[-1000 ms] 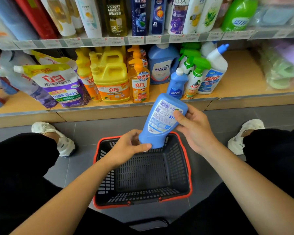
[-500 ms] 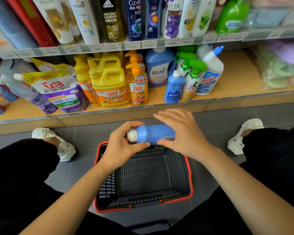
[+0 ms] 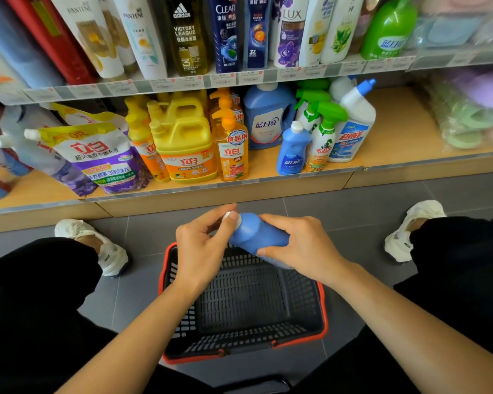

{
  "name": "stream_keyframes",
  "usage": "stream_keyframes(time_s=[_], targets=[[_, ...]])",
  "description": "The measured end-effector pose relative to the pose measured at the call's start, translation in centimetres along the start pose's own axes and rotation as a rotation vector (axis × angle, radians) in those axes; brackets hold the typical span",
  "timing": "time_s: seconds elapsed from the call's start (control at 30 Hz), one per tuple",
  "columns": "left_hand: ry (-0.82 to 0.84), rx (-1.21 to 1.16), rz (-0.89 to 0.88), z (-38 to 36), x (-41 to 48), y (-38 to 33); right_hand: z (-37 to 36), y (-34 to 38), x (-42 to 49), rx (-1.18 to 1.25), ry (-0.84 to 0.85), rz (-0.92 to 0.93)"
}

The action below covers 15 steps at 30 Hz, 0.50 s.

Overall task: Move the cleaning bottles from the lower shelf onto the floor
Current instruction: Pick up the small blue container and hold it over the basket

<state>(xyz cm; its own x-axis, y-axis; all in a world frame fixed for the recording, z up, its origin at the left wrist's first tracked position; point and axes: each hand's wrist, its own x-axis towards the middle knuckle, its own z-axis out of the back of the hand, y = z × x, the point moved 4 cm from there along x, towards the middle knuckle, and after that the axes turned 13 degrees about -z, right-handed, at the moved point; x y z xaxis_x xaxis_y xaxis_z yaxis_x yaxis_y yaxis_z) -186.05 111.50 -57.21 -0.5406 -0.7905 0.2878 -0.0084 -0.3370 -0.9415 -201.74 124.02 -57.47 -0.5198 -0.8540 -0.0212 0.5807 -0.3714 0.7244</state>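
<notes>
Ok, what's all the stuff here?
basket: 1, black, red rim, floor
held bottle: 1, blue, over the basket
small bottle: 1, blue, lower shelf front
big jug: 1, blue, behind it
sprays: at least 2, green tops, beside small bottle
toilet cleaner: 1, white, right of sprays
yellow jug: 1, yellow, lower shelf
pump bottles: several, orange, by yellow jug
pouches: several, purple-white, lower shelf left
shampoos: many, mixed, upper shelf
shoes: 2, white, floor
left hand: holds the cap
right hand: grips the body

The right hand [image 3: 305, 248] hides the base of the blue plastic bottle [image 3: 256, 236], the tall plastic shampoo bottles [image 3: 289, 32] are cut off by the top edge, and the pastel soft packs [image 3: 467, 115] at far right are blurred.
</notes>
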Motion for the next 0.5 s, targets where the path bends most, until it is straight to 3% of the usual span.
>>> stream_keyframes(time_s=[0.17,0.5], targets=[[0.083,-0.119,0.068,0.33,0.61,0.18,-0.05,0.06,-0.21,-0.008,-0.010,-0.009],[0.204,-0.100,-0.014,0.49,0.64,-0.17,-0.01,-0.51,0.06,0.065,0.066,-0.124]])
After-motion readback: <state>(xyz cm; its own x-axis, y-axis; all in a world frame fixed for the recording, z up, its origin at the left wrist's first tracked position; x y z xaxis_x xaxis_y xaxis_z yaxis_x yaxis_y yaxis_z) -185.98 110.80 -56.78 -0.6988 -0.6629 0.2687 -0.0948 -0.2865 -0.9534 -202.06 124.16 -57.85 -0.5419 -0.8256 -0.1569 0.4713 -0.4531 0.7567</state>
